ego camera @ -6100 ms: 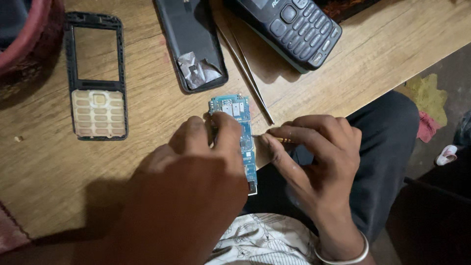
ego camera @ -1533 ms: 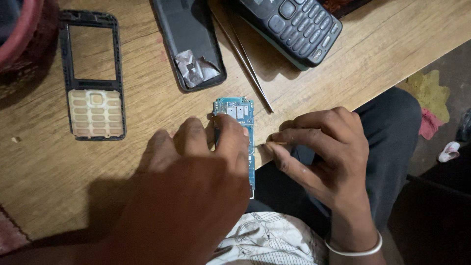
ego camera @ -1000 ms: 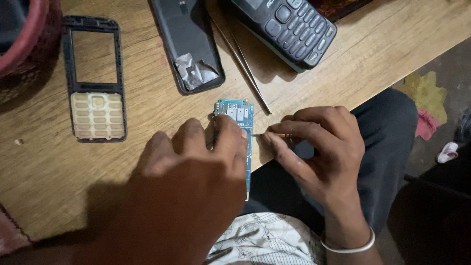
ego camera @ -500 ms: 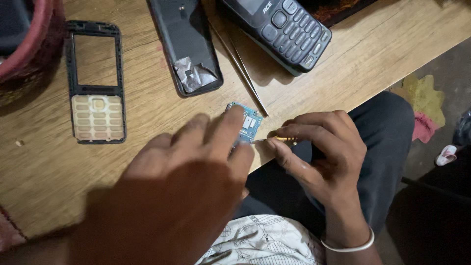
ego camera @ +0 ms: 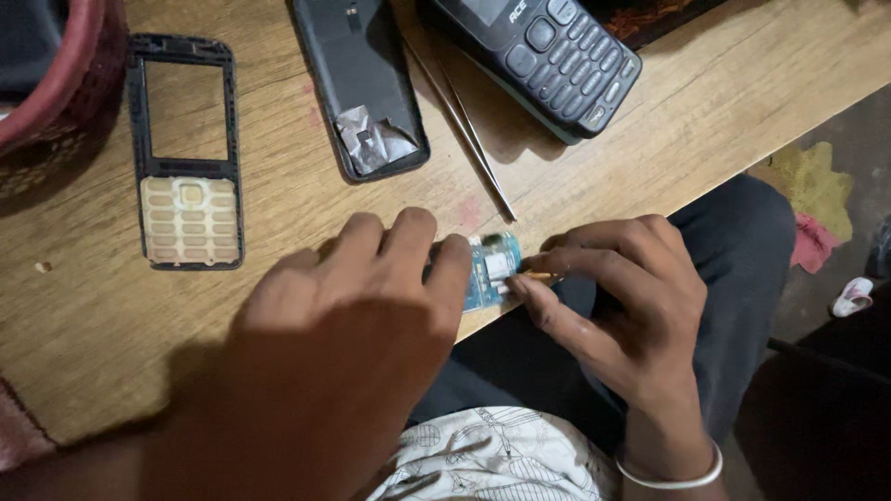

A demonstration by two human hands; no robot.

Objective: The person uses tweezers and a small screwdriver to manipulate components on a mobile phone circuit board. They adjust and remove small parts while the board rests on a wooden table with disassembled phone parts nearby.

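Wooden bench (ego camera: 724,102) carried phone parts. Left hand (ego camera: 353,343) pressed a small blue circuit board (ego camera: 490,271) flat at the bench edge, prob. to steady it, fingers spread narrow on top. Right hand (ego camera: 617,306), at 3 o'clock of the board, pinched a thin tool (ego camera: 540,276), tip touching it. Tweezers (ego camera: 464,121) lay at 12.

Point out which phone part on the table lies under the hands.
The blue circuit board at the table edge; the keypad frame, back cover and whole phone lie untouched farther up.
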